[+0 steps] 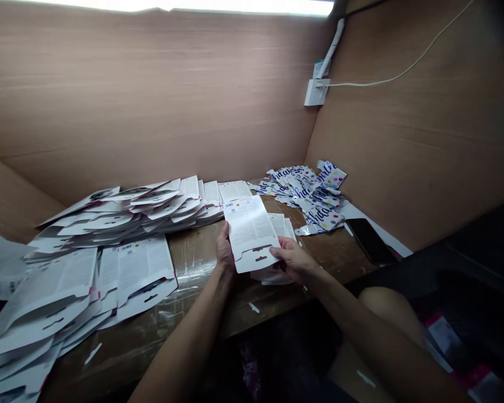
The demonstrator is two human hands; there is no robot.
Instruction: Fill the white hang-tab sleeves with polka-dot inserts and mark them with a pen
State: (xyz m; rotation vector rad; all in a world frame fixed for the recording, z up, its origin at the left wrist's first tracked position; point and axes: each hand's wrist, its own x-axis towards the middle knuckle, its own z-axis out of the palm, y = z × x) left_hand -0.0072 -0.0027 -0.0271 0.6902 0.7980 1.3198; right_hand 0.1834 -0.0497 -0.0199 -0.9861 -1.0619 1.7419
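A flat white cardboard packet (pixel 252 226) with small print and a hang-hole flap is held tilted above the brown table (pixel 197 252). My left hand (pixel 224 249) grips its left edge. With thumb on top, my right hand (pixel 294 258) pinches the lower right corner by the flap. Beneath and behind it lie more white packets (pixel 282 225), partly hidden by the held one and my right hand. To the left, a long overlapping pile of like packets (pixel 147 210) leans along the back wall, and another pile (pixel 54 285) fills the near left.
Printed foil-like pouches (pixel 306 193) lie heaped at the back right. A dark phone (pixel 370 240) rests at the table's right edge. Small white scraps (pixel 254 307) dot the front. Cardboard walls (pixel 151 95) enclose the table, with a socket and cable (pixel 317 91) in the corner.
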